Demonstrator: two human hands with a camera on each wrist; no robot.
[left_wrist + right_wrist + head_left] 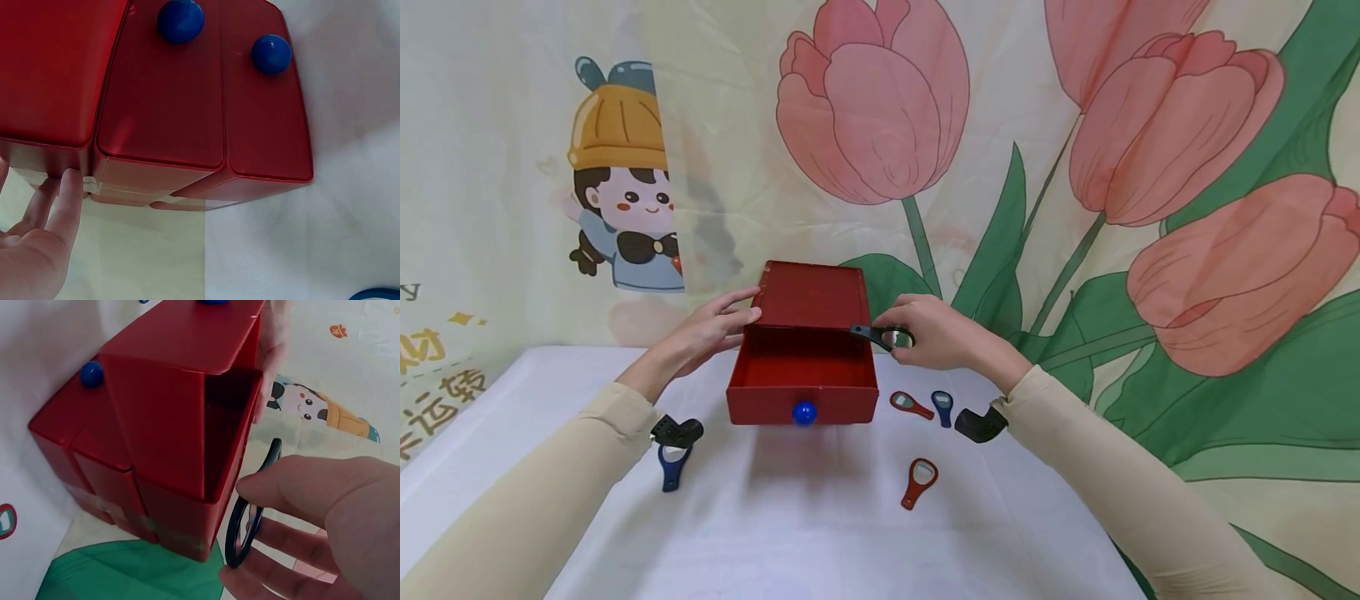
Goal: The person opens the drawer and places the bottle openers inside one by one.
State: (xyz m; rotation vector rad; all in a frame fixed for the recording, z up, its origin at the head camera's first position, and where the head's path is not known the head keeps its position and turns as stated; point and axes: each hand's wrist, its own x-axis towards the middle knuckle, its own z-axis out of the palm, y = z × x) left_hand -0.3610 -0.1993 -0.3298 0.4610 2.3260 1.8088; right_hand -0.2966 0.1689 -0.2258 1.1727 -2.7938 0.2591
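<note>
A red drawer box (811,293) has its top drawer (802,406) pulled out, with a blue knob (804,413) on the front. My left hand (707,327) rests its fairly straight fingertips against the box's left side; the left wrist view shows fingers (65,209) touching that side. My right hand (936,332) pinches a dark bottle opener (872,336) between thumb and fingers, its handle end over the drawer's right rim. In the right wrist view the opener (236,534) appears nearly edge-on beside the box.
A red opener (912,405) and a blue one (942,408) lie right of the drawer; another red opener (919,483) is nearer. Another blue opener (672,471) lies below my left wrist. Two lower drawers (269,119) are closed. A printed cloth (1000,108) hangs behind.
</note>
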